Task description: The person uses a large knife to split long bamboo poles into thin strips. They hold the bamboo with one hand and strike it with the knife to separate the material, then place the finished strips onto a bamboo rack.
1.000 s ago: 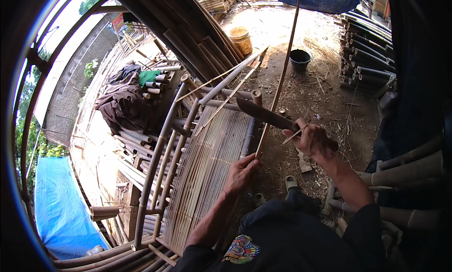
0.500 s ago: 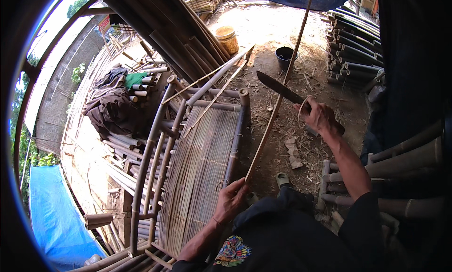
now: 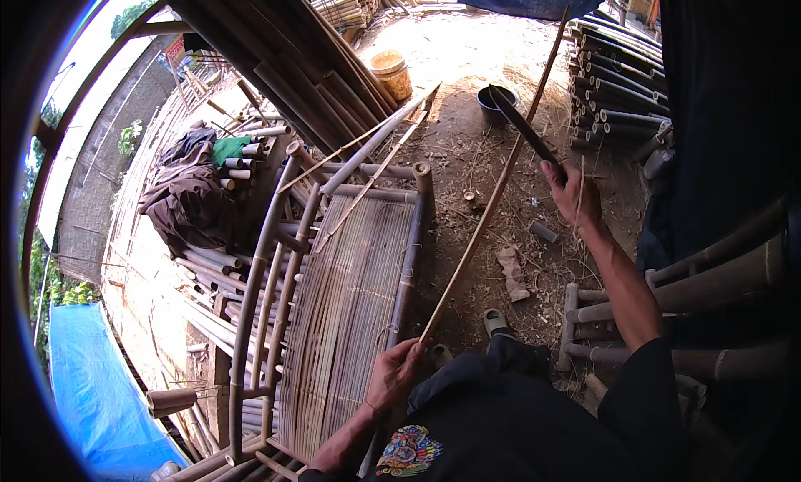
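Observation:
My left hand (image 3: 395,372) is closed around the lower end of a long, thin bamboo strip (image 3: 488,211), which slants up and away to the far right. In my right hand (image 3: 574,196), the handle of a machete is gripped, and its long dark blade (image 3: 526,130) points up and to the left. The blade crosses the strip in view; whether they touch I cannot tell. A thin pale sliver (image 3: 581,190) shows against the right hand. Left of the strip stands a bamboo bench (image 3: 424,186) with a slatted seat (image 3: 342,307).
A black bucket (image 3: 492,111) and a rusty-yellow bucket (image 3: 390,75) stand beyond. Stacked dark bamboo poles (image 3: 617,90) lie at the far right, with bamboo frames (image 3: 709,290) nearer. Shavings litter the dirt floor (image 3: 467,257). A blue tarp (image 3: 100,390) lies at left.
My right hand has shifted slightly right and the machete has turned more upright. The left hand has moved a little down and left, still on the strip.

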Demonstrator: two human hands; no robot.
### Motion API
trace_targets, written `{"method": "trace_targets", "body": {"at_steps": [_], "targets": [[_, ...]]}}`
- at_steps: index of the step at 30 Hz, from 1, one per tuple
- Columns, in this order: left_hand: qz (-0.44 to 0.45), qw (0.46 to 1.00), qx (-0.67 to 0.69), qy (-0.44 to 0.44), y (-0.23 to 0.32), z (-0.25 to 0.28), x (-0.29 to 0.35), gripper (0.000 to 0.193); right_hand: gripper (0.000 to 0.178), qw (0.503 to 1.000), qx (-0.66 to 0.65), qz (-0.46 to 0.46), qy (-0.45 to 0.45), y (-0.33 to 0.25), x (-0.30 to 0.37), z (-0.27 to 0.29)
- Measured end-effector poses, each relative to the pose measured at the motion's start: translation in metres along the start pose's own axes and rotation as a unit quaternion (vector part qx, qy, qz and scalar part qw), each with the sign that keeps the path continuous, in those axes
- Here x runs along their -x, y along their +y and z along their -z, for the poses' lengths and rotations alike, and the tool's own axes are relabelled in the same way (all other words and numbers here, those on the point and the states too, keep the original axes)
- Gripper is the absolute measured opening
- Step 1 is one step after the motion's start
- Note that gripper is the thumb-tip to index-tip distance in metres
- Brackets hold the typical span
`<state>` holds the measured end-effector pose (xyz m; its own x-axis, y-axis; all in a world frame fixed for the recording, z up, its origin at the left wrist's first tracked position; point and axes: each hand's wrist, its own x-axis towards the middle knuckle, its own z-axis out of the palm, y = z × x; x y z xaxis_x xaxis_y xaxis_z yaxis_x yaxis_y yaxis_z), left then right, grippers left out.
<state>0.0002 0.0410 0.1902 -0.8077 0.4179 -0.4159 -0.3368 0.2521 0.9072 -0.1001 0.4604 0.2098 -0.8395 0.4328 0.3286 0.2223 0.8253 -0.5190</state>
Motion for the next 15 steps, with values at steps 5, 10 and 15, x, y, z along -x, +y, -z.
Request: {"method": "trace_targets", "body": {"at_steps": [5, 10, 15], "targets": [[-0.030, 0.996, 0.082, -0.026, 0.037, -0.016, -0.043, 0.037, 0.060, 0.965, -0.029, 0.251, -0.069, -0.084, 0.110, -0.034], [-0.046, 0.995, 0.087, -0.026, 0.040, -0.019, -0.049, 0.038, 0.056, 0.969, -0.030, 0.242, -0.031, -0.093, 0.115, -0.042], [-0.045, 0.998, 0.040, -0.010, 0.027, -0.017, -0.013, 0.034, 0.061, 0.995, 0.014, 0.084, -0.056, -0.041, 0.055, -0.021]]}}
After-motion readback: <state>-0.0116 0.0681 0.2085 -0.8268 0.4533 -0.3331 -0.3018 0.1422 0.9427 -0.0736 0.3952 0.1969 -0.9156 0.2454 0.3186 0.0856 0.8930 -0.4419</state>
